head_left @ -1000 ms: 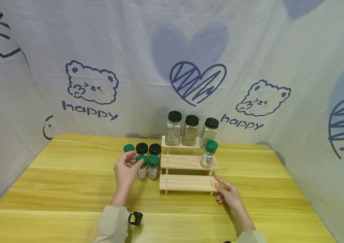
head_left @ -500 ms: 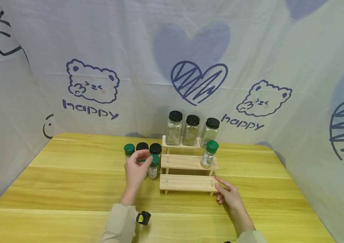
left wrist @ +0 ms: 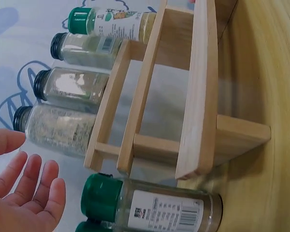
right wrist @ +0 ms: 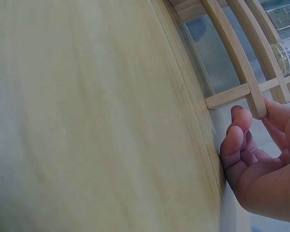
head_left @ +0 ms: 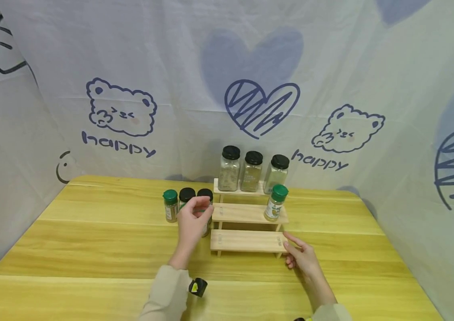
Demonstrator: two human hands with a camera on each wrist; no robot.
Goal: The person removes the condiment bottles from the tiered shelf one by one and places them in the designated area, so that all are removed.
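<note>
My left hand (head_left: 190, 223) hovers by the green-capped spice jar (left wrist: 169, 208) that stands left of the wooden tiered rack (head_left: 247, 240). In the left wrist view its fingers are loosely bent with nothing between them, apart from the green cap. In the head view it hides most of that jar. My right hand (head_left: 303, 258) holds the right end of the rack's lowest shelf, the shelf end lying between thumb and fingers in the right wrist view. A green-capped jar (head_left: 275, 203) with a printed label stands at the right of the middle shelf.
Three black-capped jars (head_left: 251, 171) line the top shelf. Behind my left hand stand two more jars with black caps (head_left: 187, 194), and a green-capped jar (head_left: 171, 206) to their left. A printed cloth (head_left: 187, 111) hangs behind the wooden table (head_left: 90, 240).
My left hand has moved right, from the left front green-capped jar past it to the jar nearest the rack. The right hand has stayed at the rack's lowest shelf.
</note>
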